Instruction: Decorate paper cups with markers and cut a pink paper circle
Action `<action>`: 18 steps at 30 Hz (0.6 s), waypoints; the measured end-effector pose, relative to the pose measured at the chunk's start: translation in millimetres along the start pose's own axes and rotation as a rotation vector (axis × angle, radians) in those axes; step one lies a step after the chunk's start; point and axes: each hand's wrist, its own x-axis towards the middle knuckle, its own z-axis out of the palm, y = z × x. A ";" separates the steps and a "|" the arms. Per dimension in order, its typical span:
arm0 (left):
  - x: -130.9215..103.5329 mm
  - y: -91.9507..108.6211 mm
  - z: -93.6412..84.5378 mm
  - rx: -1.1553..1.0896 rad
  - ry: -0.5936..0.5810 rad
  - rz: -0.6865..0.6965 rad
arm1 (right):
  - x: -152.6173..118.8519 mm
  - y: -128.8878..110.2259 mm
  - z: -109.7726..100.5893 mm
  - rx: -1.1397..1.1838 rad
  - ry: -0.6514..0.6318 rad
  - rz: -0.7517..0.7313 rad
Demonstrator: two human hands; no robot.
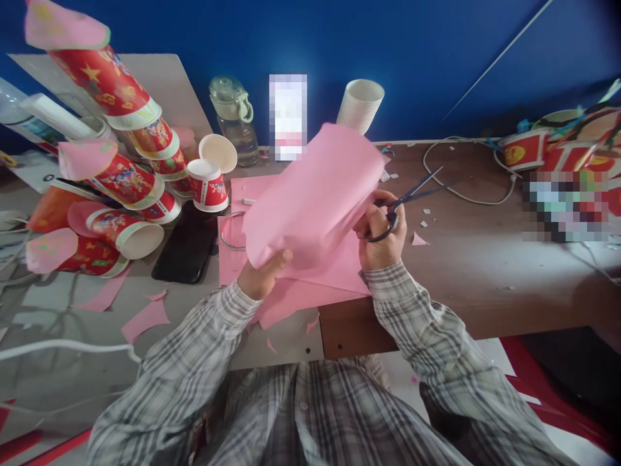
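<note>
A curved sheet of pink paper [315, 194] is raised above the desk in front of me. My left hand [264, 273] grips its lower left corner, thumb on top and the other fingers hidden behind it. My right hand [385, 236] is closed around the handles of dark scissors [402, 202], whose slightly parted blades point up and to the right, away from the paper. The fingers of that hand are close to the sheet's right edge; whether they also pinch it I cannot tell. Below lie more pink sheets [291, 304], with a thin metal ring [231, 230] at their left.
Stacked red paper cups [104, 84] with pink cones stand at the left, beside a black phone [184, 249]. A water bottle [235, 123] and a stack of white cups [359, 107] are at the back. Paper scraps [145, 318] and a white cable [466, 199] lie on the desk.
</note>
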 end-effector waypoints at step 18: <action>23.8 7.1 5.3 -0.356 -0.016 -0.314 | 15.0 17.3 0.4 -0.116 0.070 0.221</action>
